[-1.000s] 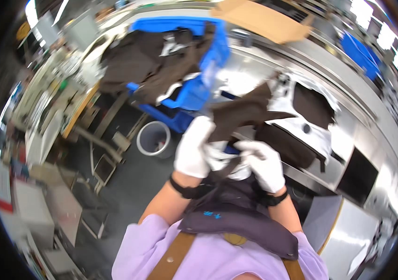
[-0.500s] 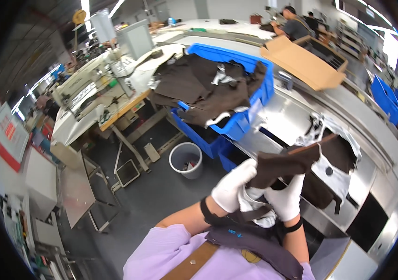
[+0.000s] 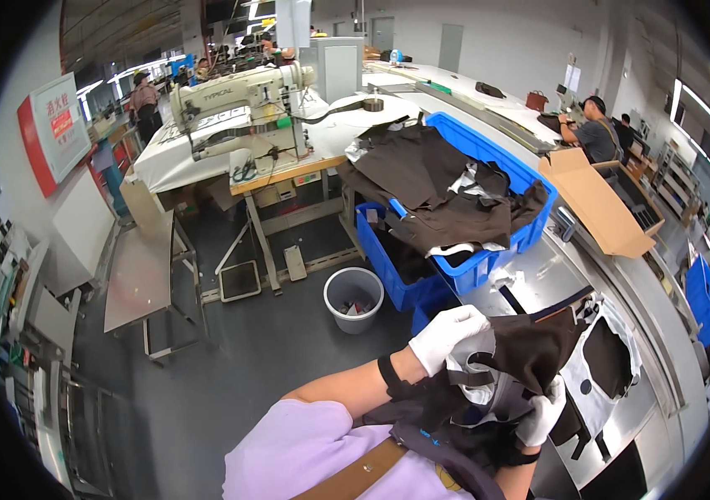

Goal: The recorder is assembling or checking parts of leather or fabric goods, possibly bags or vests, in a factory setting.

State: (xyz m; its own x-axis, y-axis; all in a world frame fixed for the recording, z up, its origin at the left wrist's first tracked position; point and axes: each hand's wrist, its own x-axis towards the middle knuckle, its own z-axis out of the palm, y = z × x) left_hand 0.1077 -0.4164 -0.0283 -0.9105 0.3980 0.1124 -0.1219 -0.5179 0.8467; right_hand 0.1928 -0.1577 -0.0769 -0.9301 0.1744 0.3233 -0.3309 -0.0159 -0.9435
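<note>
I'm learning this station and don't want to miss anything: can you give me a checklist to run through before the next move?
1. Left hand gloved and holding the brown piece: ok, at its left side.
2. Right hand gloved and on the same piece: ok, at its lower right.
3. Brown piece lying flat: not ok; it is bunched and folded between the hands.
4. Brown piece free of flaws: cannot tell; folds hide part of it.
5. Metal worktop bare: not ok; a white-and-dark piece lies on it.
6. Dark pieces inside the blue bin: not ok; some hang over its rim.
</note>
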